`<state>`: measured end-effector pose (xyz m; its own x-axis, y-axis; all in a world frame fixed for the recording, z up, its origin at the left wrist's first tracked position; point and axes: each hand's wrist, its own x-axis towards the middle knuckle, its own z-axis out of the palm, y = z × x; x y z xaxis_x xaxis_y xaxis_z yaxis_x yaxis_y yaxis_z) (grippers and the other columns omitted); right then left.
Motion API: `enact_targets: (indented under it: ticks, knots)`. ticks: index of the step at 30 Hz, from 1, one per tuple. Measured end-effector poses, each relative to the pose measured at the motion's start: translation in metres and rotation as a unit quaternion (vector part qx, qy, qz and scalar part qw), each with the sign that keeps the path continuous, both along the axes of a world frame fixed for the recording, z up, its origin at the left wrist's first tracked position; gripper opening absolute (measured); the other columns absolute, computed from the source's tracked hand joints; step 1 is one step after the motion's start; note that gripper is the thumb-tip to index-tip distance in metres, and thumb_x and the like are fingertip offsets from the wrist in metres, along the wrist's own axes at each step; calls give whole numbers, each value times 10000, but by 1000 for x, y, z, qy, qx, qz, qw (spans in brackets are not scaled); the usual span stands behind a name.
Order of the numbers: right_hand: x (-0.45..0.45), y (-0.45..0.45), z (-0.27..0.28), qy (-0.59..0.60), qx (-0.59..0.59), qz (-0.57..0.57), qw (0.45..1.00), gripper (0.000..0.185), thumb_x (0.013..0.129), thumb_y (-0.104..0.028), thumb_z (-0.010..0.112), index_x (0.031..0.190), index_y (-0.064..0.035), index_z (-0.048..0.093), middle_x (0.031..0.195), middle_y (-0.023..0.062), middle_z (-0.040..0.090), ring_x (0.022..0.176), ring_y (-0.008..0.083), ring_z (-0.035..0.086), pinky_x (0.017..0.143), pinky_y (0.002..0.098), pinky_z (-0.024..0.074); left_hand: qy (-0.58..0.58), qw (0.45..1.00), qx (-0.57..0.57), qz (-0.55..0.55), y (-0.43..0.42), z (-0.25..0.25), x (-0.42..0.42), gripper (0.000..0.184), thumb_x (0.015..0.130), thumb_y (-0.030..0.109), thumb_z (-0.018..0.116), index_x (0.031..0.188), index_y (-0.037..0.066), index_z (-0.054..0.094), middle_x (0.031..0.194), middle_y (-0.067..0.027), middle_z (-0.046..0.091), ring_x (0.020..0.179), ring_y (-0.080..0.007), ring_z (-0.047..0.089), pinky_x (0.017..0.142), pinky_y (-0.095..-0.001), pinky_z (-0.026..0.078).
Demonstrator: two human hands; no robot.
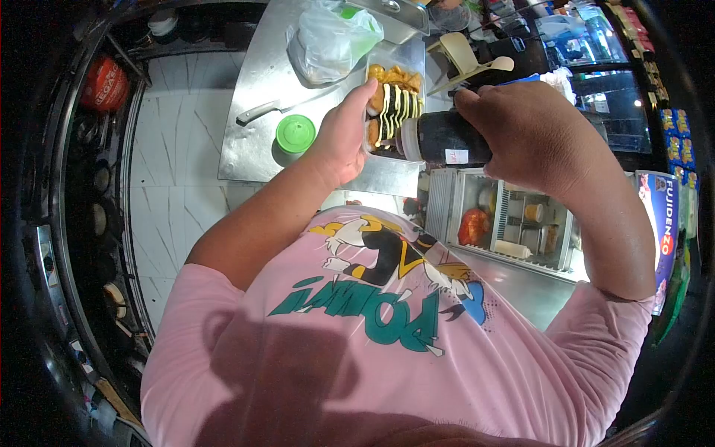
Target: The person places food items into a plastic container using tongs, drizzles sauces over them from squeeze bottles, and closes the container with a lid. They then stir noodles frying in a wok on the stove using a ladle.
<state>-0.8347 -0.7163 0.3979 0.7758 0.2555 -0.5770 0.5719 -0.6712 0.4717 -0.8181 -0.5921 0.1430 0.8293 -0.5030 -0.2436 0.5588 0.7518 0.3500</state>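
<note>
My left hand (344, 138) is closed on the side of a clear plastic food container (368, 112). In the container lie browned fried pieces (395, 77) and dark sauce, crossed by pale yellow sauce stripes (399, 106). My right hand (532, 134) grips a dark bottle (447, 134) with a small white label (456, 156). The bottle lies tilted almost sideways, its wide translucent end at the container's near right corner. Whether anything leaves the bottle cannot be made out.
On the steel table (249, 160) are a knife (261, 112), a green-lidded tub (296, 134) and a white plastic bag (331, 45). A metal tray (395, 18) stands at the back. To the right are a beige chair (465, 59) and a lit glass-topped chiller (514, 216) with food inside.
</note>
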Motion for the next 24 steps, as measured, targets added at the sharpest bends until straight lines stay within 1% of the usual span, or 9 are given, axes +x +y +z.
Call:
enact_targets:
  ticks: [8,10,12,15,16,19,20,22,24]
  knots:
    - [8,2,4,7,0,-1,1000,640,696,-140,879,1281,-39,642,1043,177,747,1031,370,739,896,458,599,6,1000,-17,-7,1,4,0,451,1127,385,479,1415,46,553,1276,-100,703,1115,-221,731,998,-400,596]
    - [15,-1,3,9,6,-14,1000,632,696,-142,880,1275,-40,648,1032,179,750,1015,379,739,888,461,599,5,999,-32,8,0,5,0,461,1083,390,559,1362,24,593,1208,-95,726,1040,-204,752,960,-391,620]
    - [27,-11,-1,-35,32,20,999,603,699,-151,884,1246,-44,654,1000,186,754,988,395,739,872,469,598,0,1000,-28,5,-2,3,2,451,1087,382,550,1361,26,595,1207,-98,726,1041,-202,752,956,-389,624]
    - [47,-8,2,-63,0,-13,998,594,691,-154,888,1227,-50,655,991,194,755,988,398,738,868,478,595,-4,1000,-22,-3,1,6,2,437,1094,366,534,1364,28,595,1208,-100,726,1040,-200,754,942,-386,631]
    - [50,-16,2,-73,24,25,997,565,685,-150,890,1191,-53,659,982,196,754,990,399,738,866,484,592,-5,1000,-20,-8,2,8,1,432,1097,359,527,1368,29,594,1211,-100,725,1036,-199,754,932,-385,635]
    - [49,-17,4,-51,11,-17,998,554,678,-155,884,1173,-50,660,992,195,753,992,401,737,870,487,590,-8,1000,-18,-12,5,8,3,435,1098,354,526,1373,22,589,1222,-95,721,1050,-198,749,951,-383,624]
    - [43,-19,4,-50,11,-16,999,554,678,-155,884,1173,-50,660,992,195,753,992,401,737,870,487,590,-8,1000,-18,-11,4,8,3,435,1098,354,526,1373,22,589,1222,-95,721,1050,-198,749,951,-383,624]
    - [30,-23,2,-31,57,31,997,429,693,-141,839,1106,-72,748,961,174,775,973,376,760,871,464,615,5,999,-32,4,2,4,6,444,1098,354,527,1377,12,582,1230,-96,718,1072,-193,741,975,-377,610]
    - [23,-19,2,-13,58,27,998,434,693,-155,840,1111,-82,753,954,174,774,968,374,761,872,460,612,2,999,-35,2,4,1,7,447,1098,352,527,1380,9,579,1234,-95,716,1080,-191,738,983,-374,604]
